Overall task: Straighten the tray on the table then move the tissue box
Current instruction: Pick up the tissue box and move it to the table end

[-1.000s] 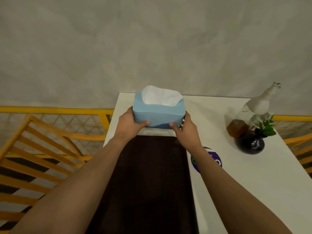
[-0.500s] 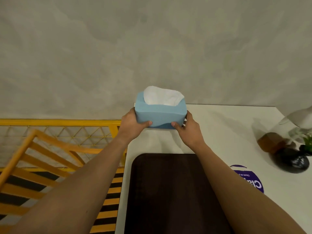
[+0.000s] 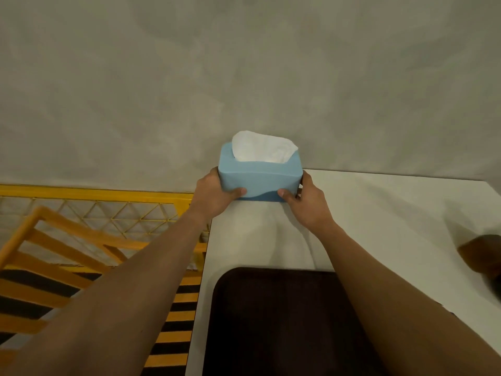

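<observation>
A: Head view. White table point(image 3: 379, 213) against a grey wall; dark tray point(image 3: 284, 321) at 6 o'clock, square.

B: Tissue box point(image 3: 260, 180) at 12, far corner, clasped by left hand point(image 3: 214, 198) and right hand point(image 3: 306, 204). Moving step; next, probably release.

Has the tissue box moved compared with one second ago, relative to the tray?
Yes. The tissue box, held by both hands, has moved away from the tray, toward the table's far left corner by the wall; bare table now separates them.
</observation>
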`<state>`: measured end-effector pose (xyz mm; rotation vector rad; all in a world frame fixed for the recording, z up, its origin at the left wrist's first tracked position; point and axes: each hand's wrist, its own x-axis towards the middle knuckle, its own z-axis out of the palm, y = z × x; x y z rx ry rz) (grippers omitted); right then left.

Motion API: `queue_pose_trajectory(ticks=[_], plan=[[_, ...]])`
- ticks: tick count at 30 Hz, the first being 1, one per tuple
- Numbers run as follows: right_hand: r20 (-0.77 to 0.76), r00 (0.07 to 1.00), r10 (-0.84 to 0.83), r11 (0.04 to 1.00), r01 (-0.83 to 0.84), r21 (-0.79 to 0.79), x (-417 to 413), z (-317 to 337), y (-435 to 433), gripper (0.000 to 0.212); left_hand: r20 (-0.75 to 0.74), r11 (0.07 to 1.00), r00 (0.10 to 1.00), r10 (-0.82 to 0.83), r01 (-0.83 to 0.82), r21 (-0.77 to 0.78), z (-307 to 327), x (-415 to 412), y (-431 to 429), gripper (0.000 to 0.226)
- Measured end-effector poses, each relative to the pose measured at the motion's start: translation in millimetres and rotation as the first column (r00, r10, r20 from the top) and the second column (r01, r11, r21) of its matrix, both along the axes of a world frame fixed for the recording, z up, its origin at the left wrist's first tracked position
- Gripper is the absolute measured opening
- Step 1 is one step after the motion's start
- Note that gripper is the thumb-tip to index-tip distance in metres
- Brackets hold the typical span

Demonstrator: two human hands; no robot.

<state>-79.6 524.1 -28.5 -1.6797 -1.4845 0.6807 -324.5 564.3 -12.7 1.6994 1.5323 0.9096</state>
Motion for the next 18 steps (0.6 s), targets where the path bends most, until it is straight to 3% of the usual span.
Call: queue_pose_trajectory(ticks=[18], plan=[[0.018,0.999,0.045,0.999,-0.045,-0.018,3,-8,8,0.075,0.018,1.000,1.000,0.013,-0.013,0.023,-9,2,5,0.070]])
